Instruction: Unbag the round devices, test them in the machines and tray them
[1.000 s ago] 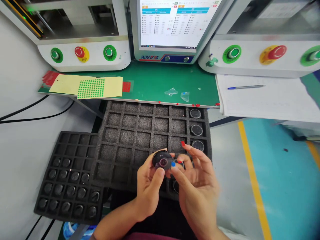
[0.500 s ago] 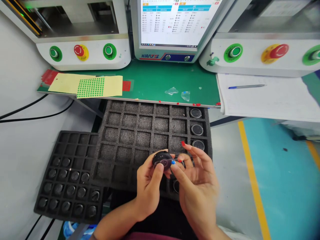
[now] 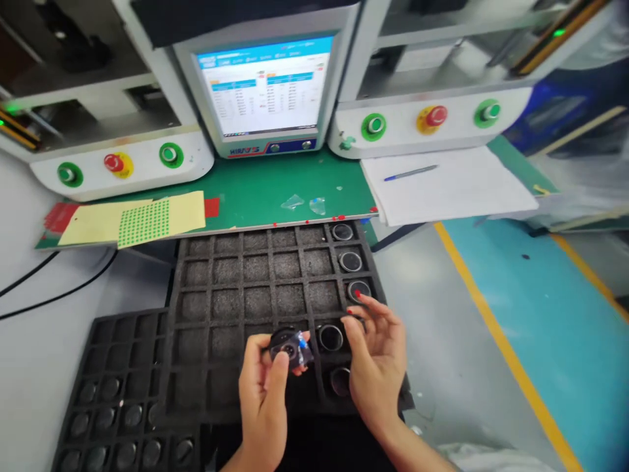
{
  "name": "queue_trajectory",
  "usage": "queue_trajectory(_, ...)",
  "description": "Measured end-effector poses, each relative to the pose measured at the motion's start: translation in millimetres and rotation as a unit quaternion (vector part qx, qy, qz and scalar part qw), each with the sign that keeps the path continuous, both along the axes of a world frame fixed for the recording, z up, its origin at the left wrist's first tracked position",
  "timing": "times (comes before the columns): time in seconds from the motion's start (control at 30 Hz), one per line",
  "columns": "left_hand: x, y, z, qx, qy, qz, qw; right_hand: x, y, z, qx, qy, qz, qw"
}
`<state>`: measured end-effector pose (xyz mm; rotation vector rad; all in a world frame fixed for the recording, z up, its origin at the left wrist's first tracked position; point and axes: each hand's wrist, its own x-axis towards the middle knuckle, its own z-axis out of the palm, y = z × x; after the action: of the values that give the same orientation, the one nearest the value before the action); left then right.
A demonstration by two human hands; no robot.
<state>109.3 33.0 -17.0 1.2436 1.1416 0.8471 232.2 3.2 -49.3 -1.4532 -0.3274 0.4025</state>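
In the head view my left hand [image 3: 268,387] is closed around a round black watch case [image 3: 284,339], its back turned up and my thumb pressed on it. A crinkled clear film [image 3: 305,354] with a blue tab clings to the side of the case facing my other hand. My right hand [image 3: 378,354] is apart from the case, fingers curved and spread, with nothing visible in them. It hovers over the right side of a black foam tray [image 3: 213,328], close to several round watch cases such as this one [image 3: 330,337].
A second foam tray [image 3: 132,387] with several round cases lies at lower left. Behind, a green bench [image 3: 255,190] bears sticker sheets [image 3: 145,223], film scraps [image 3: 293,202], papers [image 3: 442,196] and a pen [image 3: 411,173]. A monitor [image 3: 270,98] stands between two machines with buttons.
My right hand has moved off the watch case toward the right, and its fingers have opened. The film's edge now stands crumpled. The camera view has shifted, showing more of the machines.
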Motion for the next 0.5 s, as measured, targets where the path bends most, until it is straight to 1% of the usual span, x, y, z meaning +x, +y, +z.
queue_trajectory(0.03,-0.1,4.4,-1.3,0.045,0.045,-0.015,0.998,2.2,-5.4,-6.5,0.003,-0.028,-0.001,1.0)
queue_trajectory(0.07,2.0,10.4,-3.3,0.103,0.093,-0.035,0.99,2.7,-10.9,-12.6,0.005,-0.062,0.007,0.998)
queue_trajectory(0.1,6.5,17.9,-6.2,0.171,0.137,-0.059,0.974,1.6,-16.0,-18.0,0.008,-0.098,0.019,0.995)
queue_trajectory(0.13,13.5,26.4,-10.1,0.247,0.174,-0.08,0.95,-0.7,-20.6,-22.6,0.011,-0.131,0.033,0.991)
queue_trajectory(0.17,22.3,35.5,-14.9,0.328,0.201,-0.101,0.917,-3.7,-24.4,-26.1,0.016,-0.158,0.049,0.986)
queue_trajectory(0.23,42.6,53.4,-26.8,0.479,0.236,-0.141,0.833,-9.8,-29.9,-29.3,0.029,-0.186,0.075,0.979)
queue_trajectory(0.3,60.7,67.8,-39.4,0.59,0.252,-0.177,0.747,-13.1,-33.1,-28.0,0.045,-0.196,0.093,0.975)
queue_trajectory(0.33,67.6,72.8,-45.1,0.624,0.254,-0.194,0.713,-13.1,-34.2,-26.3,0.052,-0.201,0.098,0.973)
queue_trajectory(0.37,72.7,76.0,-49.9,0.645,0.254,-0.209,0.69,-11.8,-35.2,-24.2,0.056,-0.203,0.099,0.973)
queue_trajectory(0.4,76.1,77.6,-53.8,0.654,0.253,-0.222,0.677,-9.4,-36.1,-22.2,0.058,-0.204,0.097,0.973)
queue_trajectory(0.43,77.9,77.7,-56.7,0.654,0.254,-0.233,0.674,-6.0,-37.2,-20.6,0.058,-0.203,0.094,0.973)
queue_trajectory(0.5,78.0,75.0,-59.8,0.64,0.259,-0.25,0.679,2.3,-39.3,-19.2,0.054,-0.202,0.089,0.974)
